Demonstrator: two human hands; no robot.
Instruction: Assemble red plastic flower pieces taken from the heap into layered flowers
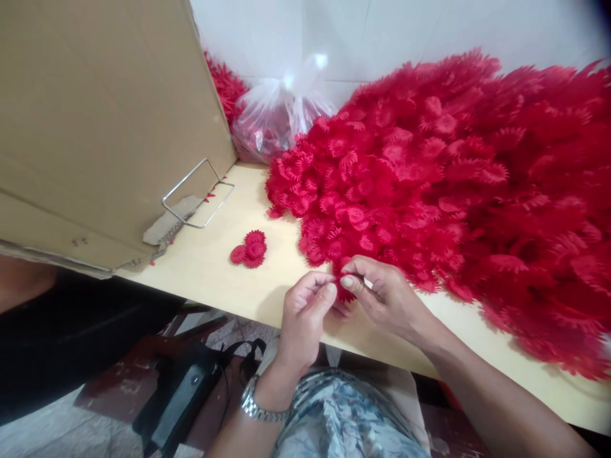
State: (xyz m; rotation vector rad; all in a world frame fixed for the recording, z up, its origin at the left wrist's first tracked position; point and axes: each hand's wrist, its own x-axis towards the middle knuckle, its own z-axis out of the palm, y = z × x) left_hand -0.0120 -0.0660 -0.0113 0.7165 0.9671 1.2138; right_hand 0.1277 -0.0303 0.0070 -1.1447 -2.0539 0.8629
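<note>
My left hand [305, 318], with a metal watch on its wrist, is pinched closed just above the table's front edge. Facing it, my right hand [384, 296] also pinches, thumb against forefinger. Between the two sets of fingertips is a red artificial flower piece [344, 292], mostly covered by the fingers, so its exact shape is hard to make out. Right behind my hands begins a large heap of red fringed flower pieces [401, 165]. To the left of my hands, a few similar red flower pieces [254, 249] lie in a small cluster on the pale table [210, 280].
A big cardboard box [105, 114] stands on the table's left side. Near its base lies a bent wire frame [198, 194]. A clear plastic bag [272, 127] with red contents leans by the white wall. Below left, a black bag [179, 401] and a person's dark clothing [81, 337] show.
</note>
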